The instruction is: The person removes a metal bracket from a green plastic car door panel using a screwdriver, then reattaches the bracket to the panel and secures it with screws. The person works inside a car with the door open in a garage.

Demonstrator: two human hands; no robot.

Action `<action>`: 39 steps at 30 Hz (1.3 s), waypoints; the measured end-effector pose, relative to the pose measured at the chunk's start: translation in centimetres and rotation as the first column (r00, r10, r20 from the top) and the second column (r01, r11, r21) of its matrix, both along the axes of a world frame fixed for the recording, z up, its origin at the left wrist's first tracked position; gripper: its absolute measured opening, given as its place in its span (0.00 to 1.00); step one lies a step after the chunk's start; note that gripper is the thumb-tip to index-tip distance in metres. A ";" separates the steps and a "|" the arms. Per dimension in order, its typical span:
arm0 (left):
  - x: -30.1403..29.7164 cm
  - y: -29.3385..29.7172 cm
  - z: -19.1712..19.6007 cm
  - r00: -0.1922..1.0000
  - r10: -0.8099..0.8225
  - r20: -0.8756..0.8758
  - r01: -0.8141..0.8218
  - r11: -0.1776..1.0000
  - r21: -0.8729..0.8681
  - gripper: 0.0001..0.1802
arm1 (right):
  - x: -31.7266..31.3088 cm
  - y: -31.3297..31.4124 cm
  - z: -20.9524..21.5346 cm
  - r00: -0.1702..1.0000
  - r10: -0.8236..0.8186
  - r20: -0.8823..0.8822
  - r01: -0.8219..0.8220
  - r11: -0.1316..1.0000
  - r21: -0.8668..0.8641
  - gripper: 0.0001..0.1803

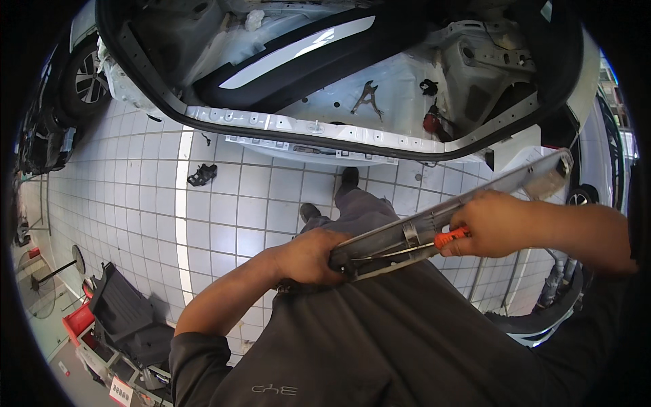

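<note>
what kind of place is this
Most likely a car repair or body shop. A white car's stripped boot stands open with a wrench lying inside, another car's wheel shows on the tiled floor, and the right hand holds an orange-handled screwdriver.

Small white rectangular label (121, 391) with red band, bottom left, on the cart edge (95, 363)

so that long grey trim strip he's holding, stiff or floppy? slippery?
Probably stiff: the strip spans between left hand and right hand without visible sag. Likely light, gripped easily. Ribbed underside suggests decent grip, though its length could make it unwieldy.
</note>
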State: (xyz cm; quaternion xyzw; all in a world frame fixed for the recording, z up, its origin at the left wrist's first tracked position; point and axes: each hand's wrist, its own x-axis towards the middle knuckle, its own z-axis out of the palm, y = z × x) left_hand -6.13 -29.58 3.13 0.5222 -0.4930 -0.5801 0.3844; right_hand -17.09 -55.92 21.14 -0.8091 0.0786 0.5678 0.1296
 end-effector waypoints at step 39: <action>2.0 -1.7 1.2 0.996 0.035 -0.078 -0.021 0.986 0.162 0.33 | -5.4 1.4 1.8 0.789 0.181 0.588 -0.075 0.977 -0.199 0.18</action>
